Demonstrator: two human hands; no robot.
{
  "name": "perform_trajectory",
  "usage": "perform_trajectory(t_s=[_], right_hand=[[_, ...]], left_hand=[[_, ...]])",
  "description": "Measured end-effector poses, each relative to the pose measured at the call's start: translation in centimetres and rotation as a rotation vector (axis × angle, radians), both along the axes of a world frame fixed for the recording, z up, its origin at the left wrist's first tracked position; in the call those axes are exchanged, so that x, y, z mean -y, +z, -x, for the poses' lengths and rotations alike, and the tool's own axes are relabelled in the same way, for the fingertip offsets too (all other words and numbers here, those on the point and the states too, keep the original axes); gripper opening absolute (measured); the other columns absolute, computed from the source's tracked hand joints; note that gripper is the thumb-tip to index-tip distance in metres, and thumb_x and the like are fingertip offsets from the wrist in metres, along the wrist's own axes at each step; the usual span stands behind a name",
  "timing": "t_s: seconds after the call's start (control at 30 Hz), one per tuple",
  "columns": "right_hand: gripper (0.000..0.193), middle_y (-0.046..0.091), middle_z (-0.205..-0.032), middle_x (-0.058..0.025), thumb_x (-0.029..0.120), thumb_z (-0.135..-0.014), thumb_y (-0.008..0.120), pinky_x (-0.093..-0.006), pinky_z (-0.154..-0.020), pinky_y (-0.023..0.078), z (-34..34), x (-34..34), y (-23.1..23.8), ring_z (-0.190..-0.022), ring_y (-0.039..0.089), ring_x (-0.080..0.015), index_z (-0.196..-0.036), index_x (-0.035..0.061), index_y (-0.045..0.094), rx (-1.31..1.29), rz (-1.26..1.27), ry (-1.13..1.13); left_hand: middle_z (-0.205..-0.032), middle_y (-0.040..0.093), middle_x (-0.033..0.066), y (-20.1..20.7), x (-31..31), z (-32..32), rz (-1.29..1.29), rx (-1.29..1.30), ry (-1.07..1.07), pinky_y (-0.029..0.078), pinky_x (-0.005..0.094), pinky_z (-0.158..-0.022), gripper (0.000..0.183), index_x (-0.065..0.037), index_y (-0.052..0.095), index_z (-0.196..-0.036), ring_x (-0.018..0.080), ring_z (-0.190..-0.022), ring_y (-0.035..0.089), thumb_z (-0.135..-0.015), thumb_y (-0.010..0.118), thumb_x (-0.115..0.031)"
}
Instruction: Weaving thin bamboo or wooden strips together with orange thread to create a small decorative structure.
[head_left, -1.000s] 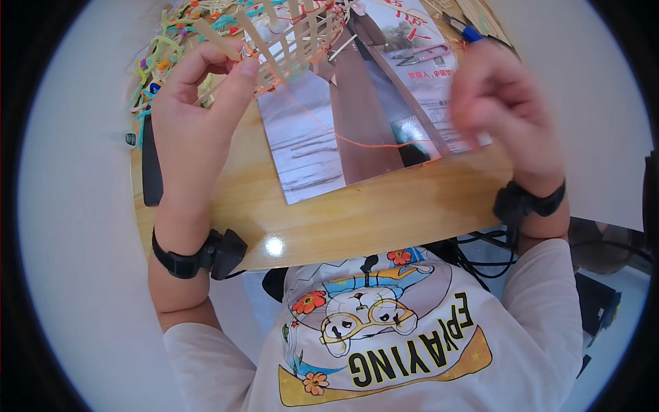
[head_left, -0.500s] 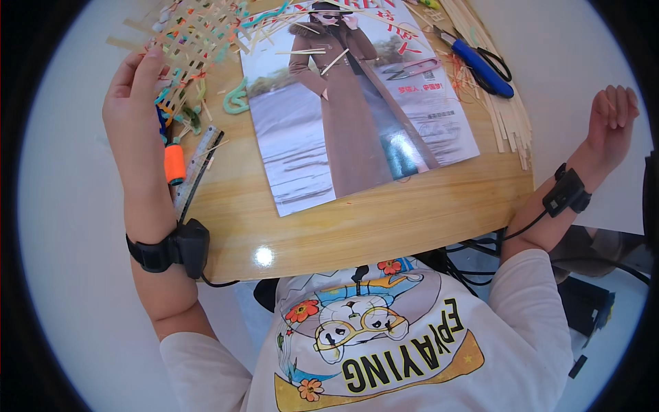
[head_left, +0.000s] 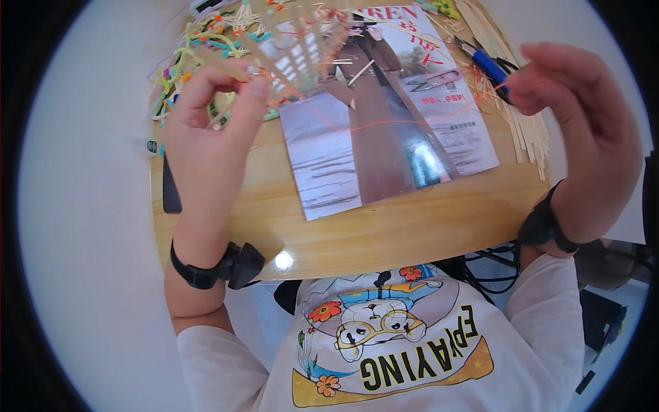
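My left hand (head_left: 216, 117) is closed, thumb against fingers, on the edge of a woven lattice of thin bamboo strips (head_left: 312, 51). The lattice is held up over the far left of the table and partly blocks a magazine (head_left: 322, 165). Orange thread (head_left: 384, 123) runs from the lattice in a slack curve across the magazine toward the right. Over the table's right side, my right hand (head_left: 583, 117) pinches the thread near its fingertips. Pink-handled thread snips (head_left: 434, 81) lie on the magazine, left of the right hand.
Blue-handled pliers (head_left: 489, 69) lie partly behind my right hand, beside a bundle of flat bamboo strips (head_left: 527, 130). Coloured cords and beads (head_left: 195, 51) crowd the far left, near a small woven star (head_left: 244, 17). Loose cables (head_left: 494, 261) hang below the table's front edge.
My left hand has moved right with the lattice, which now tilts over the magazine. My right hand has swung inward and up, and the thread now stretches between both hands.
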State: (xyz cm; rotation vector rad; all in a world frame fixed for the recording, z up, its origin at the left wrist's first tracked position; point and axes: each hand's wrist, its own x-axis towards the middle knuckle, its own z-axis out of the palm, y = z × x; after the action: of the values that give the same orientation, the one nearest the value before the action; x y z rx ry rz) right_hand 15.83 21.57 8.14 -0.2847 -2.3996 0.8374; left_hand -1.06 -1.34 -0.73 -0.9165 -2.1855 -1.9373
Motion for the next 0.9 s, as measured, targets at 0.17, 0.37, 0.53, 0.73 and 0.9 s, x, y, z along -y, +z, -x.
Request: perform_trajectory(t_s=[0.17, 0.37, 0.53, 0.73, 0.9], right_hand=[[0.016, 0.068, -0.086, -0.0140, -0.017, -0.081, 0.055, -0.0270, -0.066, 0.052, 2.4, 3.5, 0.2, -0.075, 0.064, -0.0171, -0.090, -0.0091, 0.065, -0.133, -0.237, 0.434], [0.018, 0.069, -0.088, -0.0121, -0.015, -0.083, 0.056, -0.0238, -0.068, 0.052, 5.9, 5.1, -3.1, -0.074, 0.066, -0.0175, -0.093, -0.0063, 0.067, -0.255, -0.223, 0.601], [0.016, 0.070, -0.091, -0.0092, -0.011, -0.085, 0.058, -0.0242, -0.072, 0.054, 6.5, 6.2, -3.9, -0.080, 0.068, -0.0150, -0.095, -0.0035, 0.068, -0.138, -0.087, 0.460], [0.012, 0.071, -0.088, -0.0073, -0.006, -0.083, 0.065, -0.0237, -0.073, 0.054, 6.9, 5.6, -4.0, -0.080, 0.067, -0.0122, -0.094, -0.0016, 0.069, -0.055, -0.027, 0.459], [0.011, 0.071, -0.086, -0.0069, -0.004, -0.083, 0.067, -0.0229, -0.071, 0.053, 7.4, 5.4, -4.7, -0.078, 0.067, -0.0123, -0.093, -0.0012, 0.069, -0.144, -0.121, 0.488]], left_hand=[[-0.084, 0.061, 0.0000, 0.2, 0.0, -1.0, -0.066, -0.009, -0.028, 0.043, 0.0222, -0.077, 0.013, 0.000, 0.059, -0.086, 0.0070, -0.080, 0.052, -0.082, 0.070, -0.007], [-0.077, 0.057, -0.0005, 0.0, 0.9, -1.0, 0.028, 0.027, -0.014, 0.043, 0.0221, -0.071, 0.016, -0.001, 0.058, -0.083, 0.0072, -0.075, 0.051, -0.081, 0.071, -0.010], [-0.077, 0.056, -0.0001, -0.5, 0.6, -0.8, -0.012, 0.010, -0.059, 0.043, 0.0225, -0.071, 0.016, -0.001, 0.058, -0.083, 0.0082, -0.074, 0.052, -0.081, 0.071, -0.010], [-0.077, 0.056, 0.0003, -0.5, 0.7, -0.6, 0.014, -0.029, -0.037, 0.043, 0.0231, -0.071, 0.016, -0.001, 0.058, -0.083, 0.0088, -0.074, 0.052, -0.080, 0.072, -0.009], [-0.077, 0.057, 0.0006, -0.7, 0.6, -0.3, -0.011, -0.029, -0.062, 0.043, 0.0231, -0.070, 0.016, -0.001, 0.058, -0.083, 0.0092, -0.074, 0.052, -0.079, 0.072, -0.009]])
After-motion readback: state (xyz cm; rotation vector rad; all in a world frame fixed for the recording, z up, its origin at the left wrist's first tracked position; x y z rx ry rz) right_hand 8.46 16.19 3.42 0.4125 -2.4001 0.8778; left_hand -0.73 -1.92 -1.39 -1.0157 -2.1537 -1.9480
